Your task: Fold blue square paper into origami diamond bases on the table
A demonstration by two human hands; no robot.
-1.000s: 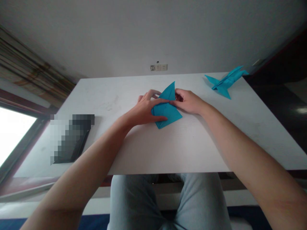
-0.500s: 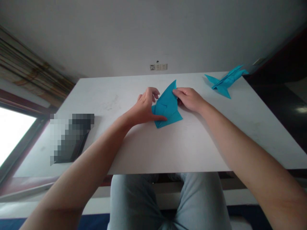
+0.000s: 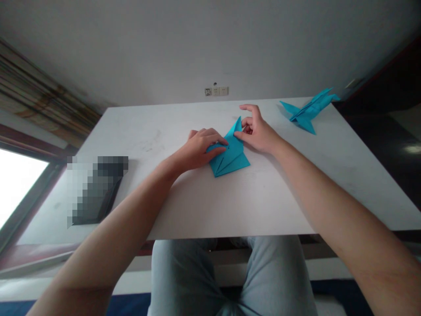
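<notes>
A blue folded paper (image 3: 230, 161) lies on the white table in front of me, with its narrow point directed away toward the wall. Across its left part rests my left hand (image 3: 204, 147), thumb and fingers closed on the paper near its middle fold. At the upper right edge, my right hand (image 3: 258, 129) has its thumb on the paper and the lower fingers curled against the edge. The index finger there is raised off the sheet. Fingers cover some of the folds.
A finished-looking blue origami bird (image 3: 311, 112) sits at the far right of the white table (image 3: 237, 210). A dark, partly pixelated flat object (image 3: 98, 197) lies to the left. Wall sockets (image 3: 216, 91) are behind the table; a curtain (image 3: 39, 96) hangs at left.
The upper flap has come down flatter, showing more creases. My left thumb and fingers have drawn together on the paper; my right index finger has lifted, its thumb slid slightly lower.
</notes>
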